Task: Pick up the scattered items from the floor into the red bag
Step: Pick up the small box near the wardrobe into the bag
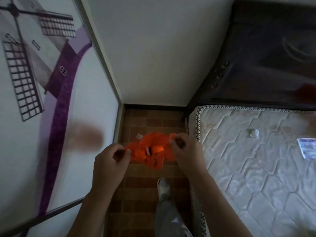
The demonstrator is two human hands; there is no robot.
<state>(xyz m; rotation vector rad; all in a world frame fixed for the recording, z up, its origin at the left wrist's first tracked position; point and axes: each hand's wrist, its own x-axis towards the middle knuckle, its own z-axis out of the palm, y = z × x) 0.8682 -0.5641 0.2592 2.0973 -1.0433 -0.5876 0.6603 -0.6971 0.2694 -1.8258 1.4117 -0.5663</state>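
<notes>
Between the wardrobe door (pixel 56 100) and the mattress (pixel 256 159), the red bag (pixel 150 151) hangs stretched crosswise above the brick floor (pixel 145 185). Left hand (pixel 109 161) and right hand (pixel 184 151) each pinch one rim edge, equally near. A small item (pixel 139 136) lies on the floor just beyond the bag.

Dim, soft indoor light; edges blurred and bent by wide-angle distortion.

A small pale item (pixel 139 136) is lying on the brick-patterned floor (pixel 136 194); a packet (pixel 307 147) and crumpled scrap (pixel 253 133) are resting on the bed (pixel 256 177).
</notes>
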